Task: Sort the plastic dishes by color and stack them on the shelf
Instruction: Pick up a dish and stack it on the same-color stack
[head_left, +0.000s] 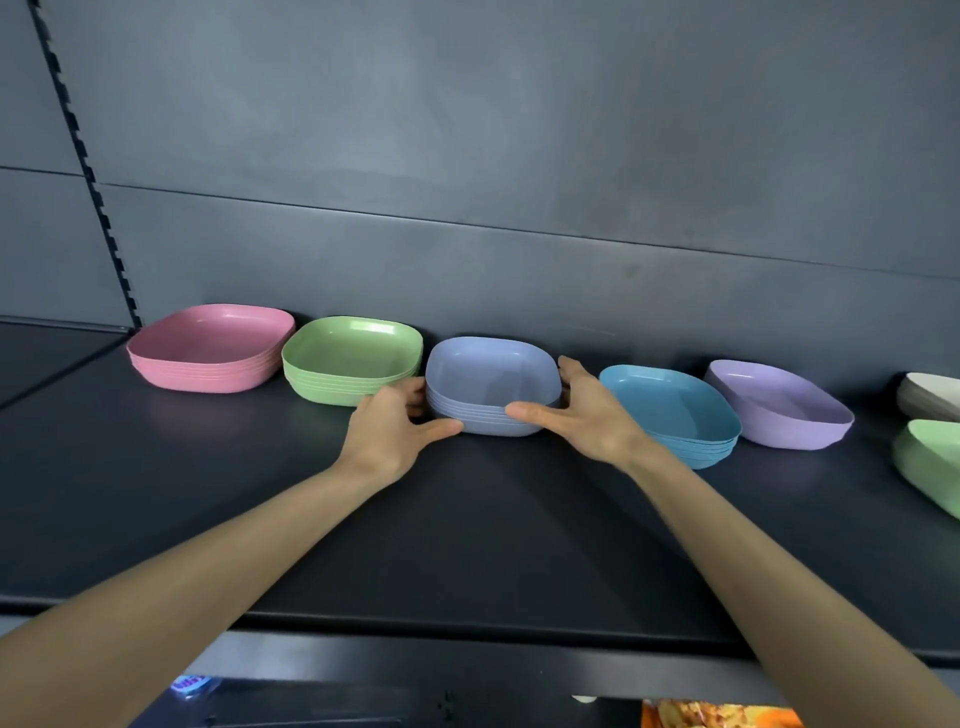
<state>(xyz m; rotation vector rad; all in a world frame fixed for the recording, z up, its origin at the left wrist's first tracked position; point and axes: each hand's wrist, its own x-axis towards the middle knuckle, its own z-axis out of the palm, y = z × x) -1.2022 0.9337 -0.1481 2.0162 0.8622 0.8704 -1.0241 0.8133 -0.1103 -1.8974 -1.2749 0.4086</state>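
Shelf: dark, flat board seen from the head view; it carries every dish in one row along the back panel.
Slotted upright: runs down the panel at far left and ends just behind the pink stack.
Pink stack: leftmost pile of rounded-square dishes, nested, standing level.
Green stack: just right of the pink stack, nested, close to it.
Periwinkle stack: third pile from the left, in the middle of the row, resting on the shelf between the two hands.
Left hand: grips the pile's left side. The fingers are curled into the gap beside the green stack, and the thumb is spread away from them along the pile's lower front edge.
Right hand: grips the pile's right side. The fingers lie together up the right rim, and the thumb is stretched wide across the front edge towards the left thumb.
Blue stack: next pile to the right, nested, partly hidden behind the right wrist.
Lilac dish: right of the blue stack; the number of dishes cannot be told.
Cream dish: cut off by the right edge, at the back.
Second green dish: cut off by the right edge, in front of the cream dish.
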